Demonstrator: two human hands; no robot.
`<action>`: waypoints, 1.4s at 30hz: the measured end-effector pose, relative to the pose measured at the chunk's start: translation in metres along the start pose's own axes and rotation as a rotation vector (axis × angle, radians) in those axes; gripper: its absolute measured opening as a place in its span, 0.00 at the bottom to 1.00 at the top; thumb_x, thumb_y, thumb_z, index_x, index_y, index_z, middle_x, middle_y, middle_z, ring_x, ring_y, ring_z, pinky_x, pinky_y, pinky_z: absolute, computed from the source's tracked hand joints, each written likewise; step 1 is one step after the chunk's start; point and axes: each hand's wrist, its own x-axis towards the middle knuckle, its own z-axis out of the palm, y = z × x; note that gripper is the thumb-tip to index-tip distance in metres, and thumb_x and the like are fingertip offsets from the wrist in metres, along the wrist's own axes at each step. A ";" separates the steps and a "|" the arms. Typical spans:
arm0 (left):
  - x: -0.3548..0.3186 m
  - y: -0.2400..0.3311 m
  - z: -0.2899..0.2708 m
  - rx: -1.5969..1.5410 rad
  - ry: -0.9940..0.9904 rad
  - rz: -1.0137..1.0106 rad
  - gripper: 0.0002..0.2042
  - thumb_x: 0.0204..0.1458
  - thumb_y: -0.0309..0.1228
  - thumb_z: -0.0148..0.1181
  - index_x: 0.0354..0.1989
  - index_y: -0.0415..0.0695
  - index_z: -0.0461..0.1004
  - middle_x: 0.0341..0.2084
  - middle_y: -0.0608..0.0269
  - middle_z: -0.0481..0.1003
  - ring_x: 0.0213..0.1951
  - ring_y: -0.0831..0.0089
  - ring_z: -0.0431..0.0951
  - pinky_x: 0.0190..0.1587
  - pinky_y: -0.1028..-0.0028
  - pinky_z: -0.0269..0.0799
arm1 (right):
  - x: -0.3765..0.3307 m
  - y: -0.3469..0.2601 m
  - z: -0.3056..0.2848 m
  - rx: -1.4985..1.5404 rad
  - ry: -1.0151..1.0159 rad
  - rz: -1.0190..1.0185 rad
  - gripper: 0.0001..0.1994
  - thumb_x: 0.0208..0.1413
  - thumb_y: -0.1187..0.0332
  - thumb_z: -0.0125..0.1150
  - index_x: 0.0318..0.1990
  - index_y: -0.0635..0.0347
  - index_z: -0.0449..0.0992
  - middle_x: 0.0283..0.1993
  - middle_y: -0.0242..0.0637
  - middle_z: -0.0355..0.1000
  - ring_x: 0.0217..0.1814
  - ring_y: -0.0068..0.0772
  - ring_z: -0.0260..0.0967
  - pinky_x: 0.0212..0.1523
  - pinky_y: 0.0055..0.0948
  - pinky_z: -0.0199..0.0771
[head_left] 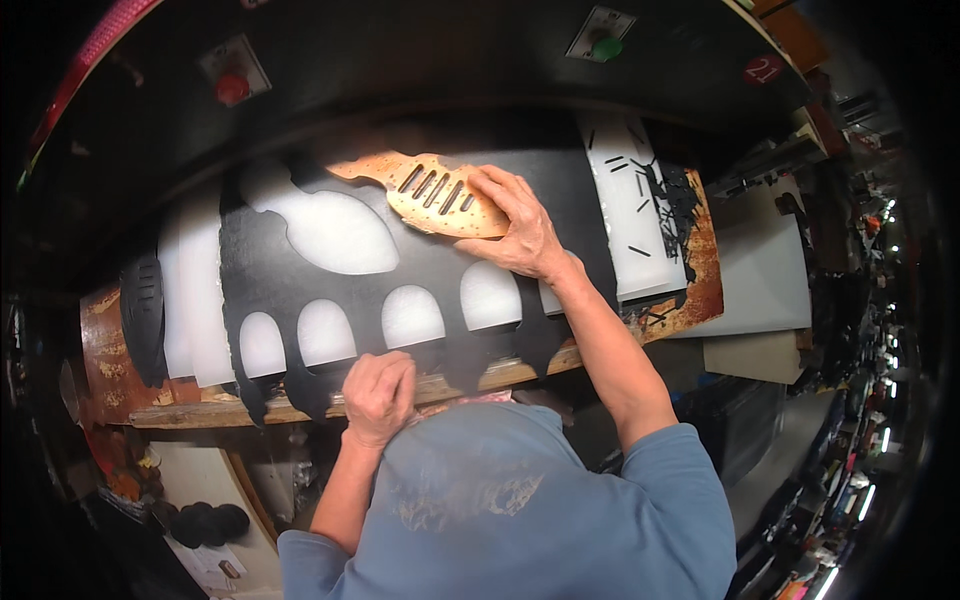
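My right hand [518,222] grips the right end of a tan, sole-shaped cutting die [432,190] with several slots through it. The die lies on a black sheet [345,285], beside a sole-shaped cutout at its left. Rounded cutouts run along the sheet's near edge, with white showing through them. My left hand [379,396] is closed at that near edge, its fingers curled. Whatever it may hold is hidden.
A dark machine beam [420,60] with a red button [232,89] and a green button [606,48] overhangs the work. White board [635,200] with black scraps [675,210] lies at right. Slotted black sole pieces [146,320] are stacked at left. A wooden edge [200,413] runs in front.
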 end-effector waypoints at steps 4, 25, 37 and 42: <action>-0.003 -0.002 -0.002 0.018 -0.013 0.038 0.10 0.49 0.14 0.68 0.37 0.40 0.78 0.34 0.56 0.83 0.28 0.59 0.78 0.31 0.64 0.73 | -0.007 0.005 -0.040 0.183 0.222 0.112 0.23 0.55 0.66 0.78 0.57 0.63 0.81 0.56 0.43 0.80 0.58 0.40 0.79 0.62 0.37 0.79; -0.024 0.031 0.042 0.256 0.189 0.051 0.11 0.54 0.30 0.73 0.41 0.46 0.76 0.34 0.60 0.79 0.38 0.57 0.79 0.42 0.58 0.69 | -0.171 -0.031 -0.051 -0.232 0.225 -0.061 0.09 0.56 0.69 0.74 0.26 0.54 0.79 0.22 0.28 0.72 0.26 0.36 0.70 0.35 0.37 0.62; -0.026 0.037 0.053 0.382 0.157 -0.078 0.16 0.55 0.32 0.74 0.51 0.49 0.77 0.30 0.70 0.80 0.34 0.66 0.78 0.43 0.63 0.67 | -0.171 -0.040 -0.052 -0.251 0.084 0.013 0.09 0.61 0.65 0.70 0.30 0.57 0.84 0.25 0.34 0.80 0.27 0.38 0.76 0.41 0.37 0.64; -0.030 0.038 0.052 0.340 0.194 -0.062 0.15 0.56 0.30 0.73 0.50 0.49 0.78 0.30 0.70 0.81 0.34 0.67 0.78 0.43 0.63 0.66 | -0.173 -0.036 -0.052 -0.215 0.076 0.039 0.08 0.61 0.65 0.70 0.31 0.57 0.84 0.25 0.33 0.79 0.26 0.37 0.76 0.40 0.37 0.63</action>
